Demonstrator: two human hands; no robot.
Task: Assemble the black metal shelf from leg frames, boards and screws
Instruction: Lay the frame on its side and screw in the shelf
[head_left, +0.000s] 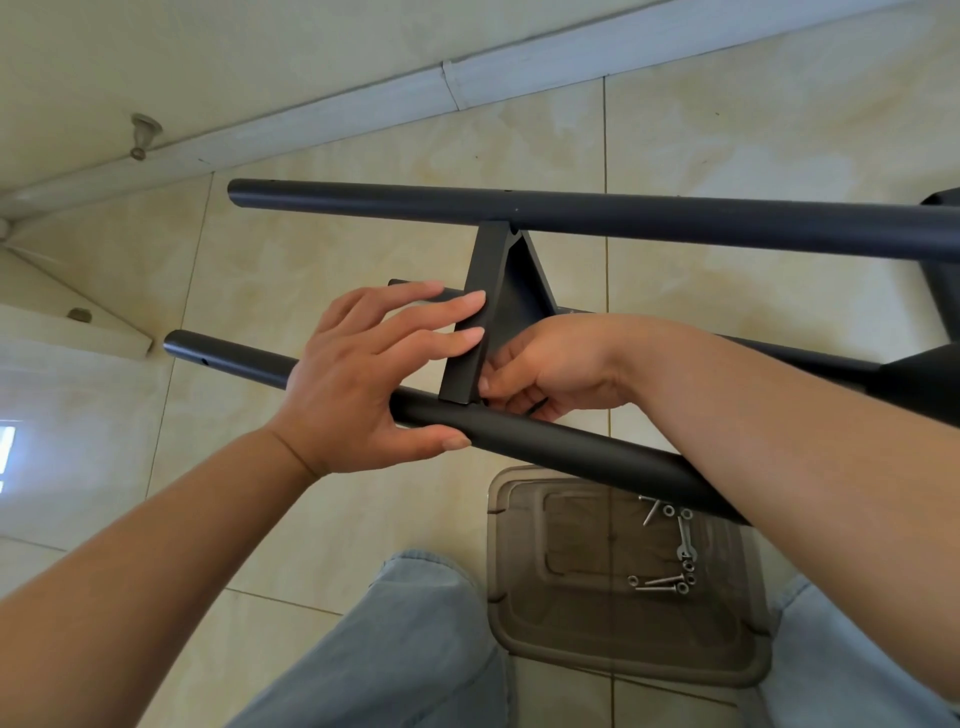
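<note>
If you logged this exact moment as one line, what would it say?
left hand: steadies near leg tube and board | right hand: works at their joint, item unclear | screws: in tray

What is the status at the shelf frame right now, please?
Left hand braces near tube and crossbar. Right hand pinches something small and dark at the joint. Spare screws in tray. Nothing obstructing.
</note>
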